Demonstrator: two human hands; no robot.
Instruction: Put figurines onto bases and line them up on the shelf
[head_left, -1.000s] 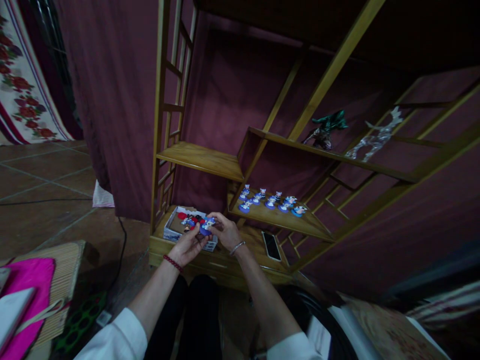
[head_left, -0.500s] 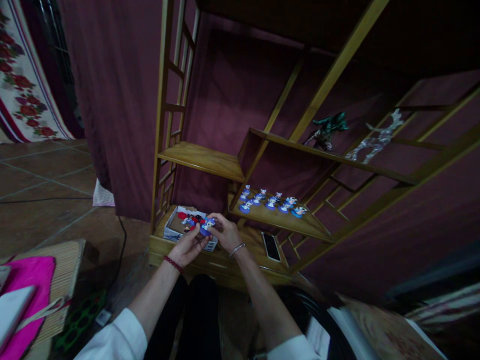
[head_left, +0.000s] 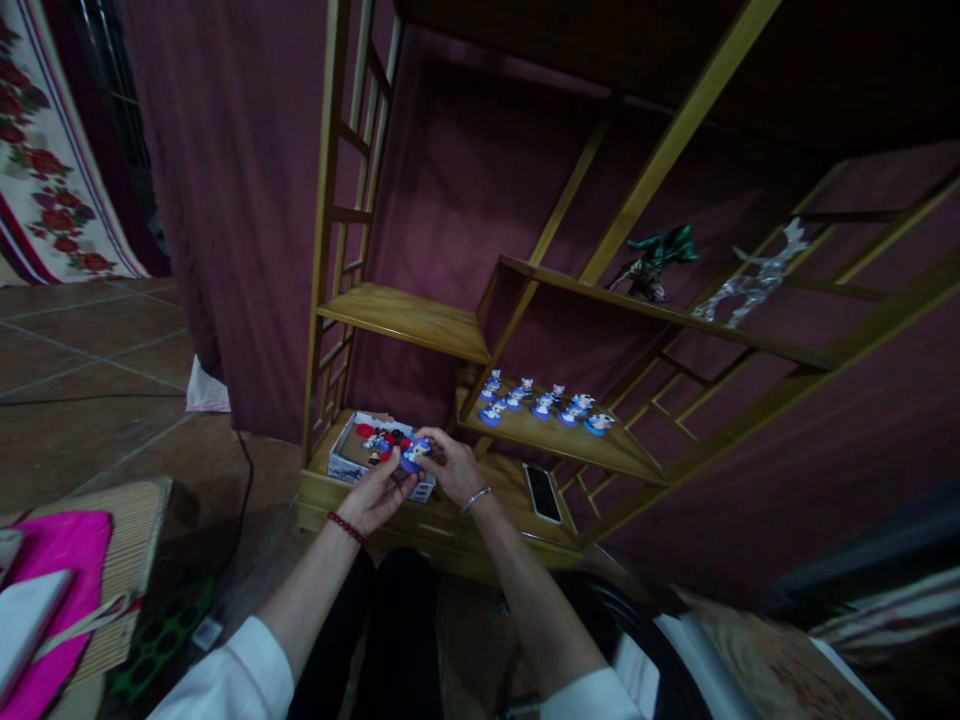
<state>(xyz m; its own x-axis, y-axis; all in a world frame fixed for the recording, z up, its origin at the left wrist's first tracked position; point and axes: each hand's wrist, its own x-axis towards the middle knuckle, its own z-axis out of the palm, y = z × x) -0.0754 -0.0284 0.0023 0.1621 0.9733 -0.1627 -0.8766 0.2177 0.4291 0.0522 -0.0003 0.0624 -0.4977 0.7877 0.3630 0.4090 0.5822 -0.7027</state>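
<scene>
Between my two hands is a small blue-and-white figurine (head_left: 415,454) on a purple base. My left hand (head_left: 379,497) grips it from the lower left, a red bead bracelet on the wrist. From the right, my right hand (head_left: 451,468) pinches the same figurine; a silver bangle circles that wrist. Just behind the hands stands an open cardboard box (head_left: 349,468) with several red, black and white figurines inside, partly covered by my hands. Several similar figurines (head_left: 541,405) with purple bases stand in rows on the wooden shelf to the right.
A phone (head_left: 541,493) lies on the cabinet's lower board (head_left: 510,480). Higher up, a green figure (head_left: 660,262) and a clear deer-like ornament (head_left: 761,275) stand on another shelf. A wooden upright (head_left: 324,220) borders the left side. A pink cloth (head_left: 71,560) lies at lower left.
</scene>
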